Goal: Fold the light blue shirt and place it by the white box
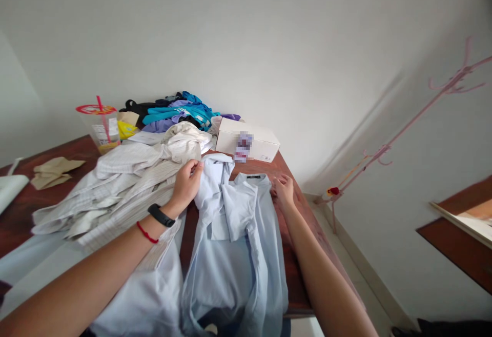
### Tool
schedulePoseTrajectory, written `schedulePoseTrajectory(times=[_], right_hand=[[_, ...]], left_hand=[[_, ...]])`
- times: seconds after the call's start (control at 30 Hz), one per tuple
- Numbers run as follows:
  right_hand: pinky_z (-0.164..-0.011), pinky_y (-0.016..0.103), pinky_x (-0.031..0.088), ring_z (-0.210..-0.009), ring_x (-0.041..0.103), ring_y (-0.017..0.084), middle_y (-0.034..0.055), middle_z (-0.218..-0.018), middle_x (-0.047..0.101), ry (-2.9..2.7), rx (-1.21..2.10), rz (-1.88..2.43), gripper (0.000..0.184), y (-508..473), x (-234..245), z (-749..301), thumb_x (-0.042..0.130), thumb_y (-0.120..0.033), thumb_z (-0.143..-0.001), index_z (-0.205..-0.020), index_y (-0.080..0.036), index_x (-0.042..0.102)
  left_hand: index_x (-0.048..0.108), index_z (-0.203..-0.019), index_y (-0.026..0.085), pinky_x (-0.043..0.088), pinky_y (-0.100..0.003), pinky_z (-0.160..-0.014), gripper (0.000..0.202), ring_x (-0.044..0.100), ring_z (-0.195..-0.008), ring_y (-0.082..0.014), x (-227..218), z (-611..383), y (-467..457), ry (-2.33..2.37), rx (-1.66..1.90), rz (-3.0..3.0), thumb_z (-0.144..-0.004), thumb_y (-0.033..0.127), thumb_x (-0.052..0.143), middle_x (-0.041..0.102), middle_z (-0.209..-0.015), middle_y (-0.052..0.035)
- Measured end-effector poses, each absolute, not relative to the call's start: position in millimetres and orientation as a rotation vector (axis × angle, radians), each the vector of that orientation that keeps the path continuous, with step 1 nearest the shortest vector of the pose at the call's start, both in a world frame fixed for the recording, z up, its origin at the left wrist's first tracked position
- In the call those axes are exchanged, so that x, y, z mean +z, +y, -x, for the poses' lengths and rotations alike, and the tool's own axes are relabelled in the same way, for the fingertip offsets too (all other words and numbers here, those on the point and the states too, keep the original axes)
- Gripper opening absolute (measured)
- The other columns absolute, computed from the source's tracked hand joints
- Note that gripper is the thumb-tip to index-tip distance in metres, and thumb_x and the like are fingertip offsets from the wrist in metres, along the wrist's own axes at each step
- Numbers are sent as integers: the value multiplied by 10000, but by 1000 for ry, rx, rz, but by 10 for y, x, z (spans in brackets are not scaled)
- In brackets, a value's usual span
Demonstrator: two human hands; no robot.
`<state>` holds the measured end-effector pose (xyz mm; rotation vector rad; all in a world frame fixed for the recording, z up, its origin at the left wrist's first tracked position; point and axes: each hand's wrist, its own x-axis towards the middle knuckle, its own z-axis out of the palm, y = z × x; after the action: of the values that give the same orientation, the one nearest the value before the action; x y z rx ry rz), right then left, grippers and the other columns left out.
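A light blue shirt (pixel 226 265) lies lengthwise on the wooden table in front of me. Its collar, with a dark label, is at the far end, and a sleeve is folded over the middle. My left hand (pixel 189 179) pinches the shirt's cloth at the upper left. By the collar's right side, my right hand (pixel 284 191) has its fingers curled in close to the shirt's edge. Whatever may be between those fingertips is too small to make out. A black wristband (pixel 160 215) and a red cord (pixel 146 232) are on my left arm.
Striped whitish clothes (pixel 130 173) spread across the left. Behind are a blue and purple clothes pile (pixel 180 111), a plastic cup (pixel 100 129) with a straw and a white box (pixel 249 139). Crumpled brown paper (pixel 56 172) lies far left. A pink coat stand (pixel 407 121) leans right.
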<state>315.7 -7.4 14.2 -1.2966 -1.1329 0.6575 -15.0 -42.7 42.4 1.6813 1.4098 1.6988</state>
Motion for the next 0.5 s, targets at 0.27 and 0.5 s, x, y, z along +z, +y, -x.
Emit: schedulePoseTrajectory(times=[0.27,0.5], right_hand=[[-726,315,527,-761,640,185,72,-982,719,-1993,663,1123,343,-584,455,-2482,633,-465,-919,-1134,-211,716],[-770,309,489,-817,623,194,62,-1053,674,-2483,671,1117,686,-826,344,-2223,849,-452,-764,-1368,-218,624]], left_hand=[[472,-739,222,355,-287,-653,310,447,-681,-175,367,77,-443,1352,1615,-1636,-932,463,499,448,-677,23],[351,-711,235,319,-297,-622,325,358,-644,-166,501,44,-557,1259,1692,-1555,-934,436,475,336,-674,31]])
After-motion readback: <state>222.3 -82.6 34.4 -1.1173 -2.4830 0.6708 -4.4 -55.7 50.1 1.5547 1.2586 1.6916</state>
